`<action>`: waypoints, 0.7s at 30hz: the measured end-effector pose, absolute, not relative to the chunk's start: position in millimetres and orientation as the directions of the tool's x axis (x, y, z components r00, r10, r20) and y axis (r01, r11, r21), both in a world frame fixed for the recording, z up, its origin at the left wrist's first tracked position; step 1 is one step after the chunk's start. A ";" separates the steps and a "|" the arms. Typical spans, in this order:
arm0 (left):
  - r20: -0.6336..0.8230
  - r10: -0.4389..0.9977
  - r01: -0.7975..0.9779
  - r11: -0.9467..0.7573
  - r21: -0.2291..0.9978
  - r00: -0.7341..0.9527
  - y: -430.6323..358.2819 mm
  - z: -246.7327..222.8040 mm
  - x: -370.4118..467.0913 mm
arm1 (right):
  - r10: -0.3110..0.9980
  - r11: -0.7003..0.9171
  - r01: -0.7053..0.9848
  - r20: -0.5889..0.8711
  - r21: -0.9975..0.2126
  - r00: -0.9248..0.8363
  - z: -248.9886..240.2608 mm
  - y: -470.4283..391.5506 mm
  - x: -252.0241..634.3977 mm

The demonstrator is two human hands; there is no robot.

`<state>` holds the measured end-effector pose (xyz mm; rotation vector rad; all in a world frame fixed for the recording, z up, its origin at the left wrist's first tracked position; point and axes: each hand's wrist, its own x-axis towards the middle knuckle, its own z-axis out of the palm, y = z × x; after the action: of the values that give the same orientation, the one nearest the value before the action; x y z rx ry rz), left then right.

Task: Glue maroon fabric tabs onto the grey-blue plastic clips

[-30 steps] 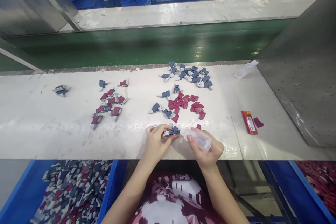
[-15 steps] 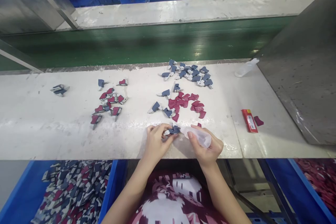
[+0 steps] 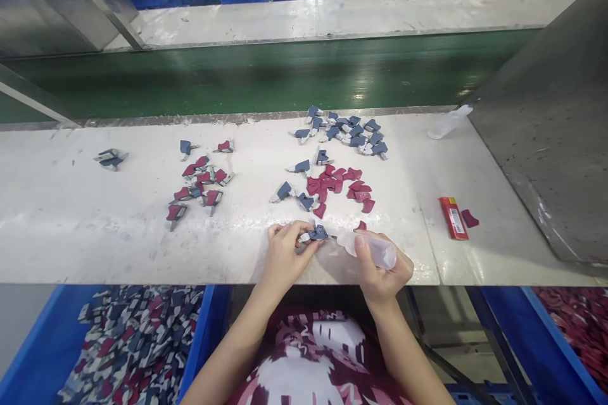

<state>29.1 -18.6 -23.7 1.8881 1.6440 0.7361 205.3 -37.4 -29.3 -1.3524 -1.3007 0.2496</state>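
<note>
Between the thumb and fingers of my left hand [image 3: 288, 252] is a small blue-and-grey plastic part [image 3: 317, 233], held just above the white bench. My right hand [image 3: 386, 269] grips a translucent squeeze bottle [image 3: 375, 249], tilted with its thin dark tip pointing left, close to the part's right end. Just beyond the bottle lies a maroon piece [image 3: 361, 226]. Further away are a group of loose maroon pieces [image 3: 325, 185] and several blue-and-grey parts [image 3: 354, 131]. To the left sits a cluster of parts with maroon faces [image 3: 202, 178].
A second squeeze bottle [image 3: 449, 122] leans near the metal panel [image 3: 551, 139]. A red box [image 3: 453, 218] lies beside a maroon piece at right. Below the bench edge are blue bins, one of mixed parts [image 3: 137, 348], one of maroon pieces [image 3: 577, 323]. A green belt [image 3: 266, 76] runs behind.
My right hand has drawn the bottle a little to the right, away from the blue-and-grey part, so its tip now shows. My left hand keeps its hold. The whole view has shifted slightly.
</note>
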 end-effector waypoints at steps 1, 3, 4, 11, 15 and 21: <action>0.061 0.991 0.703 -0.125 0.700 0.115 -18.6 -23.9 29.0 | 0.773 0.306 0.512 0.524 -0.802 0.358 -29.6 -38.0 205.4; 0.056 0.991 0.697 -0.123 0.706 0.118 -18.3 -23.4 29.0 | 0.775 0.314 0.501 0.523 -0.807 0.356 -29.7 -38.7 205.6; 0.051 0.992 0.694 -0.118 0.711 0.116 -18.0 -22.9 29.1 | 0.775 0.320 0.497 0.524 -0.807 0.353 -29.4 -39.0 205.5; 0.029 0.994 0.681 -0.090 0.727 0.101 -16.0 -20.5 28.7 | 0.777 0.339 0.480 0.528 -0.809 0.343 -25.7 -39.0 198.8; 0.034 0.993 0.667 -0.099 0.738 0.110 -16.7 -20.7 28.3 | 0.790 0.350 0.466 0.523 -0.813 0.319 -25.5 -37.6 190.7; 0.036 0.992 0.657 -0.107 0.746 0.120 -16.2 -20.2 27.5 | 0.787 0.369 0.479 0.541 -0.797 0.295 -25.7 -36.1 185.0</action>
<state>27.5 -16.2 -20.2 1.8299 1.5958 0.7549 185.0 -36.1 -25.7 -1.2716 -1.3482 0.3040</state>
